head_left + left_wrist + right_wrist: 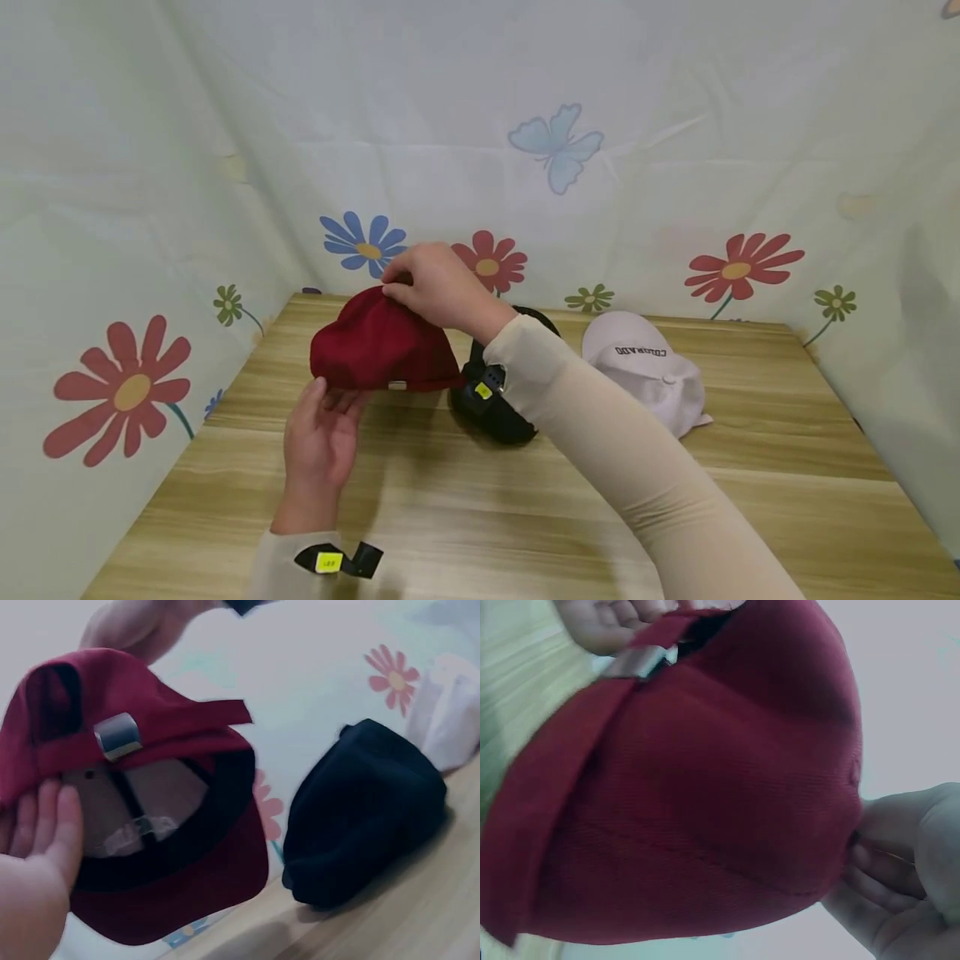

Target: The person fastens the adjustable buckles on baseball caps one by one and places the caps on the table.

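A dark red baseball cap [382, 346] hangs above the table, its crown up. My right hand [442, 283] pinches the top of the crown between thumb and fingers. Below the cap's left end is my left hand [322, 437], palm turned inward, with its fingertips right at the lower rim. In the left wrist view, its fingers [49, 825] reach up at the cap's opening, by the back strap with a metal buckle [118, 736]. Also in that view, the dark lining and the underside of the brim show.
A black cap [495, 417] lies on the wooden table [465, 517], partly hidden behind my right wrist. To its right sits a white cap [648, 367] lettered COLORADO. A flower-printed cloth [645, 167] hangs along the table's back and sides.
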`<state>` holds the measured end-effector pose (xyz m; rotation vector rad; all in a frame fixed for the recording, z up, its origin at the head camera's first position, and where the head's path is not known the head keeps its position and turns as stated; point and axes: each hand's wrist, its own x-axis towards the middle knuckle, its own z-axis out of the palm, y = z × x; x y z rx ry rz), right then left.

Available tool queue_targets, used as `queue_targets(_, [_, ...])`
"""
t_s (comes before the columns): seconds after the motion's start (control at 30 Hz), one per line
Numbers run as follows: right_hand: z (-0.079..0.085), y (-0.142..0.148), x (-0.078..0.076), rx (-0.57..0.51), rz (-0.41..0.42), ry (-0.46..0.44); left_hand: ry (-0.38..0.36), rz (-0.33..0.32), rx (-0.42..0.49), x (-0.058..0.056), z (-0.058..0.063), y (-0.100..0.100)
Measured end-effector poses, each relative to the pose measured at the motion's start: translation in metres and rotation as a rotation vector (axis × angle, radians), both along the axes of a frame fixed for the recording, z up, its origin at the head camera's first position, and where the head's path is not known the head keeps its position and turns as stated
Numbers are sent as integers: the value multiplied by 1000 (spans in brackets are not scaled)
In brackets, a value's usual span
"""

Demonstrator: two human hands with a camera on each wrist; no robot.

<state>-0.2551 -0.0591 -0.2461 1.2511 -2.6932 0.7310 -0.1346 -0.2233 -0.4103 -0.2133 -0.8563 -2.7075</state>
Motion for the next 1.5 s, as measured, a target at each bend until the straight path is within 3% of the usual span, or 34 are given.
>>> queue_targets(0.1, [-8,-2,-4,4,-26,52,-160,35,-20,-8,1,-8])
queue_targets(0.2, [-18,-4,-8,-4,-60,66,-257,43,-41,-17,-2,-13])
queue_targets(0.4, [-37,-8,-14,5,-108,82,-362,39,-49,-33,-15,-25])
queue_targets(0.67, [-69,-19,-9,28,-60,180,-507,2,-169,-40,-33,-46])
queue_targets(0.83, [-87,-26,-2,41,-33,154,-612,13,-252,-44,-43,-56])
queue_targets(1.0, [-103,-30,4,51,-19,126,-635,-6,-319,-49,-51,-66])
queue_targets(1.2, [-121,-36,11,58,-14,104,-611,-40,-324,-55,-57,-75])
queue_targets(1.5, [-137,-44,21,73,-9,73,-681,13,-404,-58,-60,-79])
